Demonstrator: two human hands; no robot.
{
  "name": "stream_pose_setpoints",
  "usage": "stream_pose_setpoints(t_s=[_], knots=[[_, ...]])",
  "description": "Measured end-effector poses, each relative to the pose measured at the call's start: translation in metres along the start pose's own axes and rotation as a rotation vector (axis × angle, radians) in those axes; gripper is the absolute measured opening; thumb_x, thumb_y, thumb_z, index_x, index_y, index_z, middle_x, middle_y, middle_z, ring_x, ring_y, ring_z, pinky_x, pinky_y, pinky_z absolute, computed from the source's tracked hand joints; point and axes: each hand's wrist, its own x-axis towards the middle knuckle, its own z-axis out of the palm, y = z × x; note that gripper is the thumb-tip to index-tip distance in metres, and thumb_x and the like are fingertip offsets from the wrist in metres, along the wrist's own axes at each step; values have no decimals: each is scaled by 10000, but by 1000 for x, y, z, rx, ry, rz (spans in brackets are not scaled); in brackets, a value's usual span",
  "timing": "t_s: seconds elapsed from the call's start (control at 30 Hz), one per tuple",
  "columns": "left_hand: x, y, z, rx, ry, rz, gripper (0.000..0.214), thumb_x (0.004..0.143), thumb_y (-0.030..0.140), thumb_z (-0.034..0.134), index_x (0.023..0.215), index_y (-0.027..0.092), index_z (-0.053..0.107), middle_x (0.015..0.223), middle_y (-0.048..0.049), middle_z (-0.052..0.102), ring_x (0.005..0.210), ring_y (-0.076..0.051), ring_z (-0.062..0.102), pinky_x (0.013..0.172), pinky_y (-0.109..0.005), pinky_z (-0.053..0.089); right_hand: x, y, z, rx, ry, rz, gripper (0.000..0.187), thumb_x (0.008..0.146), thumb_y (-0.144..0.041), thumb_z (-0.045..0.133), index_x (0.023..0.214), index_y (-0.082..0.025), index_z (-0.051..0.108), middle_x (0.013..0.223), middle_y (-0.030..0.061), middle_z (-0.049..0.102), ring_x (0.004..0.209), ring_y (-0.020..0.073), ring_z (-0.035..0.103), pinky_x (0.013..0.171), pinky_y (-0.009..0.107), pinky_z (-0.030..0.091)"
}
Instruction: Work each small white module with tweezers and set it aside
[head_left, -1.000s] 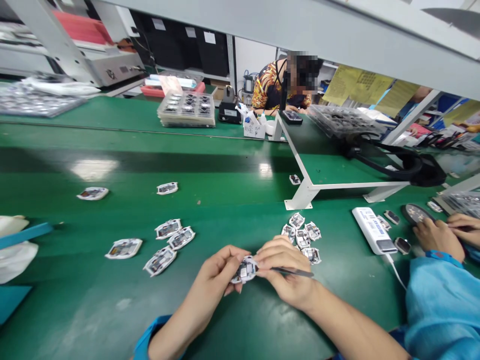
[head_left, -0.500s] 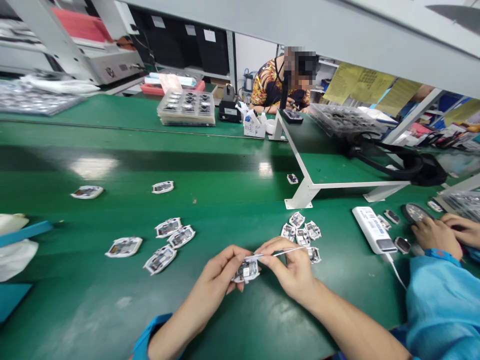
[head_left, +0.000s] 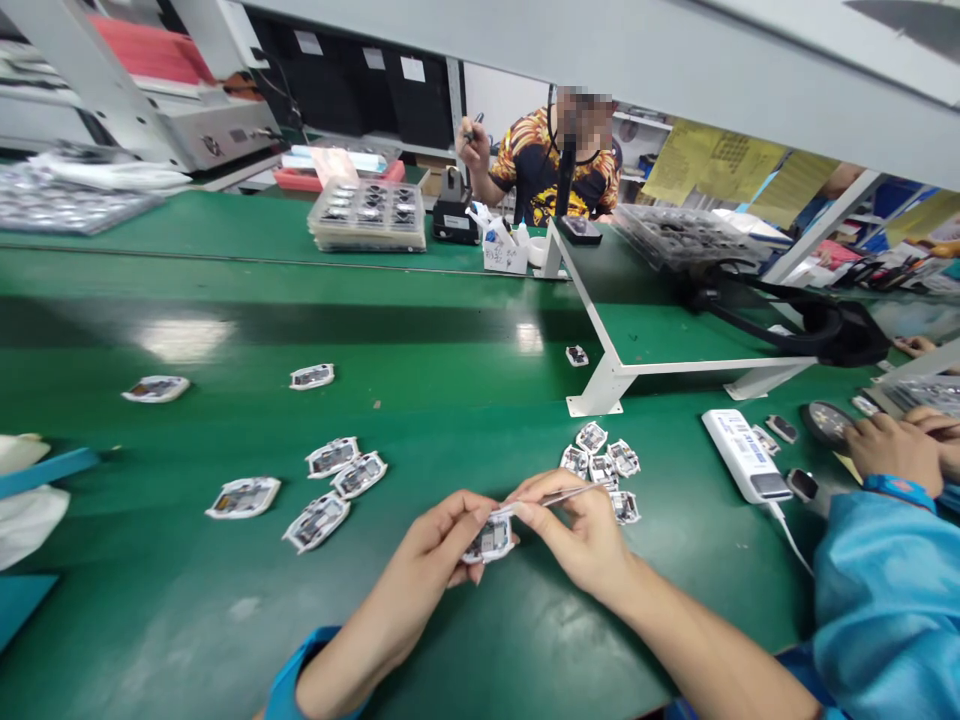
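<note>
My left hand (head_left: 442, 545) is closed on a small white-framed watch housing (head_left: 491, 540) with circuit parts showing inside. Between the fingers of my right hand (head_left: 574, 525) is a pair of thin metal tweezers (head_left: 566, 494), its tip at the housing's upper edge; the exact contact is hidden by my fingers. Just beyond my right hand lies a cluster of similar housings (head_left: 602, 470). Several more housings (head_left: 317, 522) rest to the left of my hands, some touching each other.
A white metal stand (head_left: 596, 388) with a green top carries a black headset strap (head_left: 795, 325). At right are a white power bank (head_left: 742, 455) with a cable and a co-worker's blue sleeve (head_left: 885, 600). Stacked clear trays (head_left: 367, 220) stand at the back. Another person (head_left: 555, 165) sits across the bench.
The person across the bench has sat up and raised a hand. The co-worker's hands at right have shifted right. My hands stay almost in place, with the tweezers at a slightly different angle.
</note>
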Motion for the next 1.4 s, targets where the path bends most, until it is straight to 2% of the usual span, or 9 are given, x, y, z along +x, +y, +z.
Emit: stream_pose_setpoints(t_s=[0.13, 0.27, 0.4, 0.6, 0.77, 0.97, 1.4], knots=[[1, 1, 2, -9, -9, -10, 469, 707, 623, 696, 815, 170, 634, 712, 5, 658, 549, -96, 459, 532, -215, 357, -2, 2, 1, -5, 39, -35, 11, 866, -196, 676, 855, -192, 679, 818, 60, 749, 765, 182, 736, 692, 285, 594], [1, 1, 2, 5, 5, 4, 459, 715, 618, 688, 802, 171, 637, 669, 23, 621, 544, -98, 461, 526, -216, 350, -3, 3, 1, -34, 43, -82, 39, 876, -166, 657, 869, -202, 670, 822, 52, 741, 769, 177, 735, 694, 280, 592], [1, -1, 2, 40, 8, 26, 443, 732, 615, 665, 783, 176, 625, 610, 53, 551, 529, -100, 466, 511, -217, 333, -4, 3, 0, -106, 19, -133, 58, 873, -147, 658, 883, -203, 669, 833, 56, 739, 767, 178, 732, 689, 280, 593], [3, -4, 3, 95, 4, 67, 420, 740, 600, 651, 783, 182, 630, 615, 56, 528, 539, -112, 467, 523, -232, 356, -4, -1, -1, -252, -51, -262, 75, 881, -124, 641, 905, -191, 666, 842, 69, 760, 811, 185, 735, 730, 293, 583], [2, -2, 2, 73, -9, 35, 413, 742, 596, 654, 777, 186, 621, 597, 59, 518, 530, -111, 453, 513, -228, 338, -4, -5, -2, -215, -23, -132, 22, 885, -178, 644, 880, -194, 658, 846, 62, 750, 800, 181, 734, 726, 294, 590], [0, 1, 3, 26, 2, 19, 393, 746, 570, 674, 786, 182, 623, 616, 47, 549, 531, -107, 450, 517, -221, 342, -1, -6, -3, -132, -46, -22, 51, 906, -231, 620, 876, -201, 648, 862, 65, 739, 776, 179, 722, 690, 298, 592], [1, 0, 3, 60, 27, 42, 386, 754, 566, 655, 780, 182, 634, 598, 53, 529, 528, -109, 443, 504, -219, 325, -2, -2, -2, -148, -18, -92, 50, 892, -234, 652, 856, -211, 678, 827, 51, 759, 789, 185, 742, 716, 303, 598]])
